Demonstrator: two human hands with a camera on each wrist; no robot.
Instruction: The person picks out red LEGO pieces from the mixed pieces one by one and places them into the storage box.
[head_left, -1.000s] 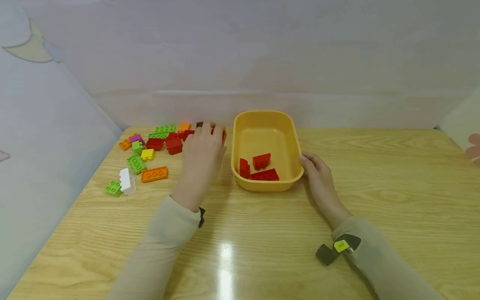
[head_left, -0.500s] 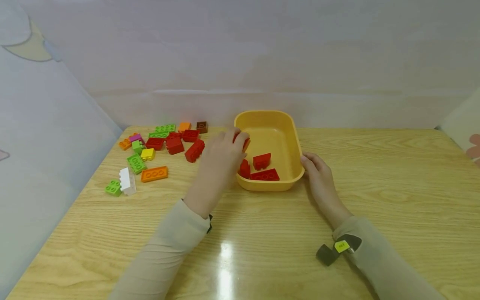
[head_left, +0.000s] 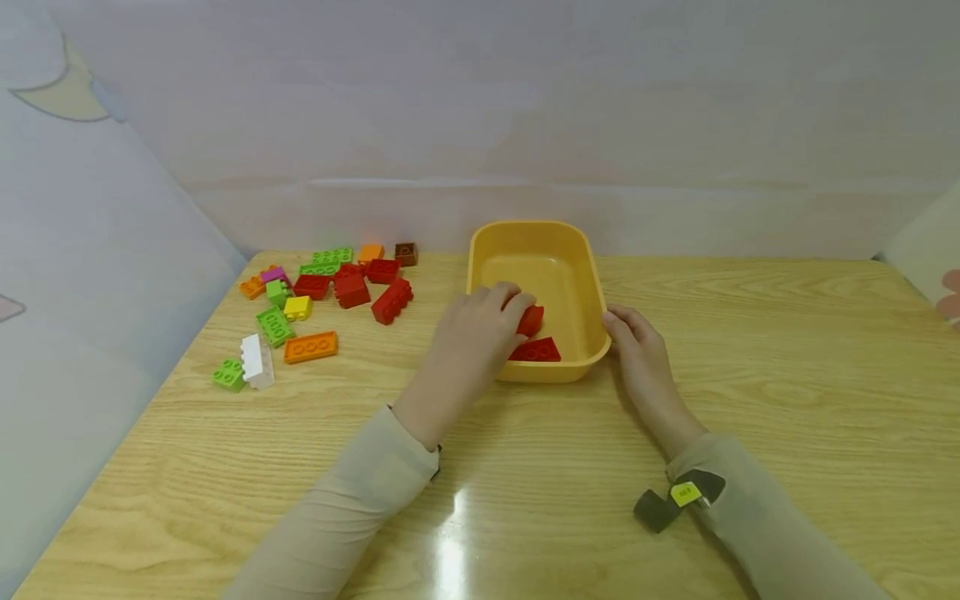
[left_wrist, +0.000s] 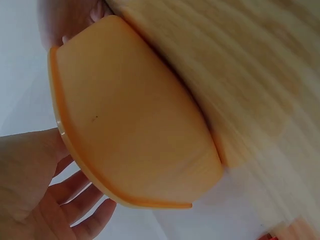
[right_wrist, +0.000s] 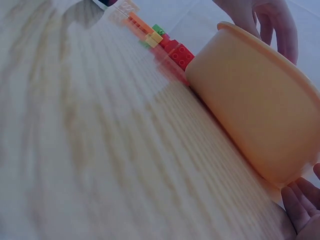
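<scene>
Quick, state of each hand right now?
Left hand: can't tell; grip partly hidden over the yellow bin.
Right hand: open, touching the bin's side.

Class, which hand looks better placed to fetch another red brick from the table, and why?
The left hand, probably: it is over the left side of the tub, nearer the loose red bricks. The right hand touches the tub's right side, across from those bricks.

Screened-off indoor tabletop station; room type unclear.
I'm at a pale wood-grain table [head_left: 795, 375], creased off-white sheeting [head_left: 510, 125] behind, pastel-printed side panel [head_left: 67, 208] left.
</scene>
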